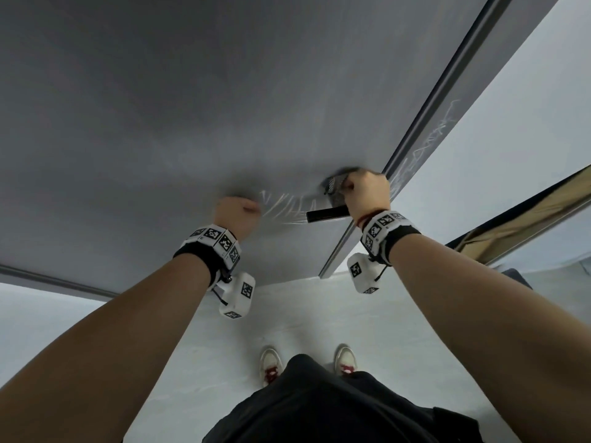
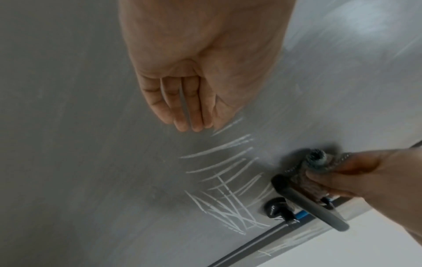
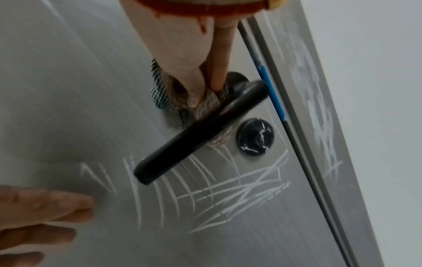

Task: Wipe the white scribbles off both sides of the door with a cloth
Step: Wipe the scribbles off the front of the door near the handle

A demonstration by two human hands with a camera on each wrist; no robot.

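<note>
The grey door [image 1: 160, 123] fills the head view. White scribbles [image 1: 286, 210] run under its black lever handle [image 1: 326, 215]. My right hand [image 1: 367, 190] grips a bunched, checkered cloth [image 1: 334, 186] and presses it on the door just above the handle, close to the door's edge. In the right wrist view the cloth [image 3: 206, 106] is pinched between thumb and fingers behind the handle [image 3: 200, 131], and the scribbles [image 3: 217, 195] lie below. My left hand [image 2: 189, 101] rests flat on the door, fingers straight, left of the scribbles [image 2: 223, 189].
A round black lock knob [image 3: 254, 138] sits under the handle. The grey door frame [image 1: 425, 148] to the right carries more white scribbles [image 3: 319, 108]. A white wall is beyond it. The pale floor [image 1: 319, 314] and my shoes [image 1: 271, 362] are below.
</note>
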